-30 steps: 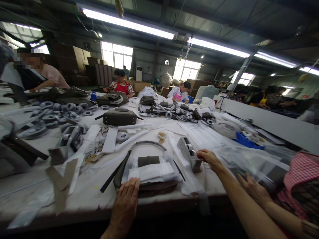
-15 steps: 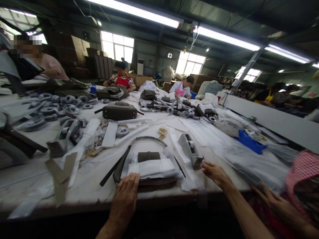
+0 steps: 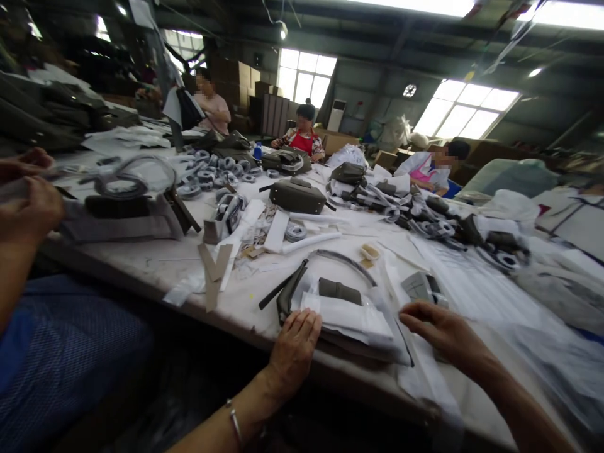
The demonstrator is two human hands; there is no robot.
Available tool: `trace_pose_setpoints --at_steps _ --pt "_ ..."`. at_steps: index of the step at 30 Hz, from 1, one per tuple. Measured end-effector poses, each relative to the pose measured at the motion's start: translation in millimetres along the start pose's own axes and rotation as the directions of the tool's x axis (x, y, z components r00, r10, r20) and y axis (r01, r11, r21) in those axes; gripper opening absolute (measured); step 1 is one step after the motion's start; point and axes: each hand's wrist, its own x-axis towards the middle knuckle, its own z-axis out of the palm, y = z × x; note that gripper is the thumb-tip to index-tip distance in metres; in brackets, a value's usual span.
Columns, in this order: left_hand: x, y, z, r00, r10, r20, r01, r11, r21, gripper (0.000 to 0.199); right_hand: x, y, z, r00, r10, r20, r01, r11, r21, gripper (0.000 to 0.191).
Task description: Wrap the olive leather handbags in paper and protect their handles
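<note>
The fingers of the left hand [image 3: 295, 346] are laid flat on the white wrap [image 3: 353, 321] of a dark bag [image 3: 340, 291]. The right hand [image 3: 441, 328] is held with bent fingers; whether anything is pinched cannot be told. The bag is set by the near edge of the tabletop [image 3: 155, 272], a tape dispenser [image 3: 421, 288] just past the right hand.

Bare hands [image 3: 295, 343], thin silvery bangle [image 3: 234, 423] on left forearm [image 3: 257, 401]

Left of the near wrapped bag [image 3: 346, 316], bare tabletop [image 3: 248, 280] leaves passage (tan strips [image 3: 214, 270] farther left); right, a tape dispenser [image 3: 418, 287] obstructs.
</note>
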Motion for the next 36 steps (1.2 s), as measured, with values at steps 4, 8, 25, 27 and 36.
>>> trace_pose_setpoints --at_steps 4,8,25,27,36 --pt "-2.0 1.0 1.1 1.0 -0.01 -0.003 0.01 1.0 -0.008 0.045 52.4 -87.9 36.9 0.884 -0.286 0.37 0.321 0.946 -0.036 0.019" --pt "-1.9 0.4 2.3 0.999 -0.001 -0.044 0.001 1.0 -0.005 0.043 100.5 -128.8 84.4 0.685 -0.356 0.635 0.618 0.746 -0.248 0.008" --pt "-3.1 -0.7 6.8 1.0 0.005 -0.002 -0.005 1.0 -0.005 0.042 162.9 -117.2 107.6 0.659 -0.552 0.511 0.751 0.516 -0.412 0.016" --pt "-3.0 -0.2 6.2 1.0 0.006 -0.019 -0.006 1.0 -0.002 0.041 153.3 -106.4 97.7 0.757 -0.568 0.323 0.645 0.569 -0.51 0.025" --pt "2.2 -2.5 1.8 1.0 0.012 -0.019 -0.012 1.0 -0.011 0.04 99.5 -64.3 141.7 0.862 -0.492 0.122 0.503 0.8 -0.328 0.009"
